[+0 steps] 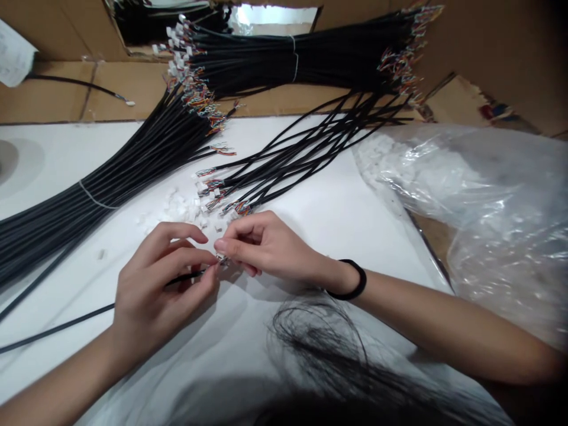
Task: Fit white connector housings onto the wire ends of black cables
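A single black cable [89, 318] runs in from the left and passes under my left hand [155, 290], whose thumb and middle finger pinch its stripped end. My right hand [266, 242] meets it there, thumb and forefinger pressed together at the thin wires. Whether a small white connector sits between the right fingertips is hidden. Just beyond my hands lies a loose pile of white connectors [180, 204]. Several finished-looking cables [284, 160] lie behind my right hand, with coloured wires and some white connectors at their near ends.
A tied bundle of black cables [119, 154] slants across the left. Another tied bundle [293, 59] lies at the back against cardboard [71, 35]. A clear plastic bag [497, 195] of white pieces covers the right side. Dark hair [328, 349] hangs over the near table.
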A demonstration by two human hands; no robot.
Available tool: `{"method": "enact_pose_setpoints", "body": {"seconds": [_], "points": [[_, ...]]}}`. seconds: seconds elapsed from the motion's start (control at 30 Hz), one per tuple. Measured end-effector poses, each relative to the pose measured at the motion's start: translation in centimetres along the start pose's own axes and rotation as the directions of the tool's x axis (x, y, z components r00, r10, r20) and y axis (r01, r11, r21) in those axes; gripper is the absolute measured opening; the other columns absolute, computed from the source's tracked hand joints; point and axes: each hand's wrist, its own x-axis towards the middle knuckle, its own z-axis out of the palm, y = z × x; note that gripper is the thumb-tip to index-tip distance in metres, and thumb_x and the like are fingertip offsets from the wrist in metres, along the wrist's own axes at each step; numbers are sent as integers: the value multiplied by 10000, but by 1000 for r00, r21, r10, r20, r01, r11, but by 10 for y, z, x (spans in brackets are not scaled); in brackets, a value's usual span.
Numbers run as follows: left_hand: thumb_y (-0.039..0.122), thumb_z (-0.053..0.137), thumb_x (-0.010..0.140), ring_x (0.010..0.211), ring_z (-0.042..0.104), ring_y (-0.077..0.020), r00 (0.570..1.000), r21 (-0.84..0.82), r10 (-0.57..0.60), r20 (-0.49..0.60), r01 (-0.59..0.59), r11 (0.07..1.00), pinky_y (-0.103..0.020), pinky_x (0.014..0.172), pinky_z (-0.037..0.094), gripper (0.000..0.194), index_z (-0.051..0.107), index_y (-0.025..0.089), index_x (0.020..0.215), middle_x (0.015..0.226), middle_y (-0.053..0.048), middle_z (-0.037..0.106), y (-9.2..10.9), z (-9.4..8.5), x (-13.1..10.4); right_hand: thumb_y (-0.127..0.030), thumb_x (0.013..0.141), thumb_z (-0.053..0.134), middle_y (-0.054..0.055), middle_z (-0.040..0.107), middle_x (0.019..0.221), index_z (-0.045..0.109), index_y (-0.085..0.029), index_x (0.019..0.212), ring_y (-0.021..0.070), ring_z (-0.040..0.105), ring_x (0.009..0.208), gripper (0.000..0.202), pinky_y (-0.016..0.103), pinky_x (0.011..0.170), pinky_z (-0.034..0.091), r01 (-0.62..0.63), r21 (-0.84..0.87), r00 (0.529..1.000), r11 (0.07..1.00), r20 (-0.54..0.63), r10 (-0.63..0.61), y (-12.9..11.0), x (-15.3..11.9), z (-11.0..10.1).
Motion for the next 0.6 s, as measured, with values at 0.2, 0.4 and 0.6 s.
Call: {"method": "enact_pose_setpoints", "body": {"seconds": [0.2,0.4,0.6], "points": [[136,639,833,747,604,-83,990,-45,-123,69,126,991,-150,530,530,82,654,216,820,1013,-8,568,1,-2,2,-365,839,700,-65,483,474,592,-124,654,42,445,414,322,151,404,346,-4,36,1000,999,9,3,1,0,0],[123,686,799,797,602,-91,992,-49,-107,74,111,993,-135,522,504,104,684,217,843,1043,-16,580,2,-3,5,-325,835,711,-68,489,488,585,-116,645,30,443,408,309,142,400,335,-7,73,1000,997,1,7,-1,0,1],[40,687,791,825,593,-101,997,24,51,50,-52,998,-173,601,500,163,667,187,860,1009,-34,589,1,-3,5,-301,825,723,-70,505,500,590,-110,648,26,453,404,292,139,396,337,-19,85,1000,996,-7,20,-3,1,1]]}}
